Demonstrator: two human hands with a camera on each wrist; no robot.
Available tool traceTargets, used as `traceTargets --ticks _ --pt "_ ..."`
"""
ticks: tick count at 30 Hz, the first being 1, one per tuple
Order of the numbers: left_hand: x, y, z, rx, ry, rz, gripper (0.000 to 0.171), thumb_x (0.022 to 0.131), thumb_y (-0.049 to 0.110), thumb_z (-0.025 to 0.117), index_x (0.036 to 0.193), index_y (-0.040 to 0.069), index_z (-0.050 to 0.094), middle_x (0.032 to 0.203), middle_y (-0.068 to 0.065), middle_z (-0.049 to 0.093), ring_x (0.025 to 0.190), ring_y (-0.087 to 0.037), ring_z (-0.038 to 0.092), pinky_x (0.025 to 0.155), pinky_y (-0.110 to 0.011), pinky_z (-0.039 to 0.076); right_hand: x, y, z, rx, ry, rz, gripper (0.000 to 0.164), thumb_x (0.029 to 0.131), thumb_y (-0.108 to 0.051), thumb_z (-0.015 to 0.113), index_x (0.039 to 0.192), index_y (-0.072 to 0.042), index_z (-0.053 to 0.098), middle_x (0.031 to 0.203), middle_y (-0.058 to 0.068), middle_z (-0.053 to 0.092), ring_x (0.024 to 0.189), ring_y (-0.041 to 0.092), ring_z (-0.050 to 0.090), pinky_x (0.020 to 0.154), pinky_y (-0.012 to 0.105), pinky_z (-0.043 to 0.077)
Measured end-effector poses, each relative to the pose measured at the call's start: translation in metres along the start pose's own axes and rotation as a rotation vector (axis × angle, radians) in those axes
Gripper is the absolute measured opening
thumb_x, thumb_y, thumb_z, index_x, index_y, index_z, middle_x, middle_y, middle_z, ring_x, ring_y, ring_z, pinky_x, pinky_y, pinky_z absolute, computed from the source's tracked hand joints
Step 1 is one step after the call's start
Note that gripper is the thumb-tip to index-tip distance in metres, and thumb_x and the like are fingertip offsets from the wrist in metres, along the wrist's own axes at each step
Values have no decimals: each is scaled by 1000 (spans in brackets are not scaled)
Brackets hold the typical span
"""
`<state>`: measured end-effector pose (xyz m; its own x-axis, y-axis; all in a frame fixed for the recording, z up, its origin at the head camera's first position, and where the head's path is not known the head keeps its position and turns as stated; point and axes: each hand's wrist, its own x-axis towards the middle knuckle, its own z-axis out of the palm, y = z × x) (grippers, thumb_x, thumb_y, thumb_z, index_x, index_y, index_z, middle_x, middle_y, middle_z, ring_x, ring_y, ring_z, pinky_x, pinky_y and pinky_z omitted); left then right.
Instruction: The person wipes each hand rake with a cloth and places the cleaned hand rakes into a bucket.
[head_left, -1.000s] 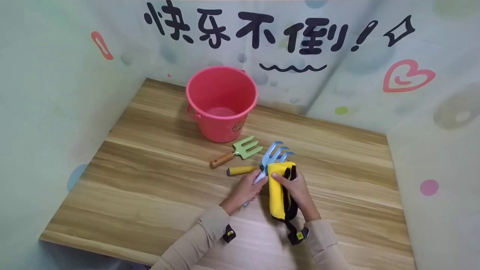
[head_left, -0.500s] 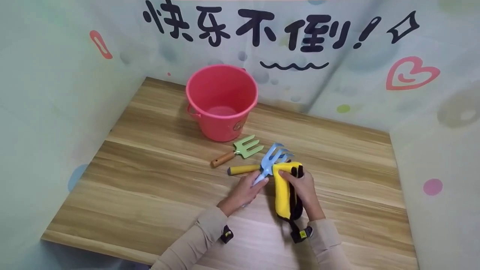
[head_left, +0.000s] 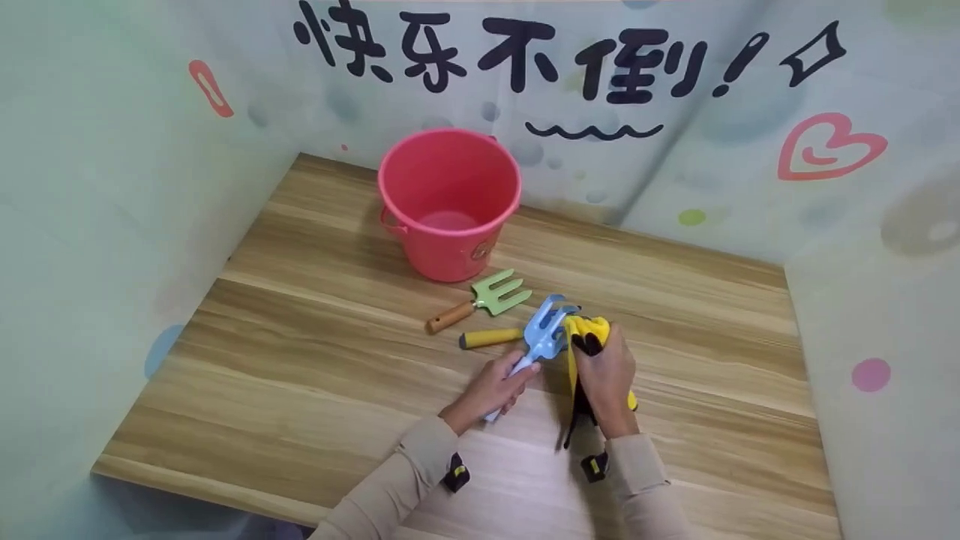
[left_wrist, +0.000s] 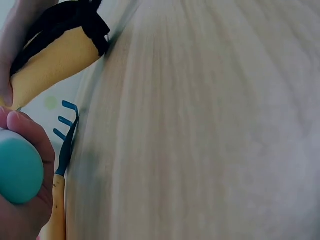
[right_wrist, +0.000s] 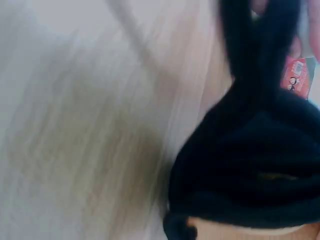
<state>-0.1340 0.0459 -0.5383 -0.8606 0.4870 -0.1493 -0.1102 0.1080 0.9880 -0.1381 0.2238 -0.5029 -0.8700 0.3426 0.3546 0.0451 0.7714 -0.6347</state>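
Observation:
My left hand (head_left: 491, 386) grips the pale handle of a light blue garden hand rake (head_left: 546, 337), its curved tines pointing away from me. In the left wrist view the handle's teal end cap (left_wrist: 20, 170) shows beside my curled fingers. My right hand (head_left: 609, 375) holds a soft yellow and black fabric pouch (head_left: 589, 330) right at the tines, overlapping their right side. The right wrist view shows the pouch's dark mouth (right_wrist: 255, 155) and black straps, blurred. A second rake with a yellow handle (head_left: 491, 338) lies on the table, its blue head partly hidden behind the held tool.
A pink bucket (head_left: 450, 247) stands at the back of the wooden table (head_left: 300, 375), its mouth up. In front of it lies a green hand fork (head_left: 499, 292) with a brown wooden handle. Printed cloth walls rise behind and beside the table.
The pouch, earlier upright and facing me, is now turned and bunched in my right hand, its lower end swung right. The tines have come slightly toward me; my left hand keeps its grip.

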Motion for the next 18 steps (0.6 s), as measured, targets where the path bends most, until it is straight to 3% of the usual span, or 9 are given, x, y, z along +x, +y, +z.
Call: traceTargets --ticks 4,9,11,14,18 --pt "5 -5 -2 -28 -16 -17 38 89 42 52 120 21 50 60 2 45 42 -9 40 35 -20 35 0 6 0 -79 96 -140 33 72 -15 72 90 1 49 73 16 54 63 33 54 57 46 46" --pt "16 -15 -8 -12 -31 -27 45 87 48 52 124 23 49 61 2 46 41 -9 40 34 -21 36 1 11 -4 -74 166 -168 33 71 -12 72 90 2 49 72 17 55 63 35 55 56 48 46" --pt "19 -17 -10 -8 -35 -25 42 87 50 52 116 20 52 60 2 46 41 -8 40 33 -21 36 3 12 -8 -25 196 -106 34 70 -12 72 90 2 49 73 18 56 65 36 56 58 48 46" --pt "22 -18 -13 -40 -36 -27 39 86 50 52 105 16 53 59 3 45 39 -7 39 32 -21 35 8 12 -18 134 201 38 38 73 -15 73 96 3 48 81 17 57 73 32 56 64 42 47" --pt "26 -20 -13 -111 -18 -14 35 87 46 54 98 13 53 59 1 45 39 -7 39 31 -21 34 13 8 -31 401 64 218 49 74 -23 74 109 -2 46 98 10 56 87 19 53 75 28 46"
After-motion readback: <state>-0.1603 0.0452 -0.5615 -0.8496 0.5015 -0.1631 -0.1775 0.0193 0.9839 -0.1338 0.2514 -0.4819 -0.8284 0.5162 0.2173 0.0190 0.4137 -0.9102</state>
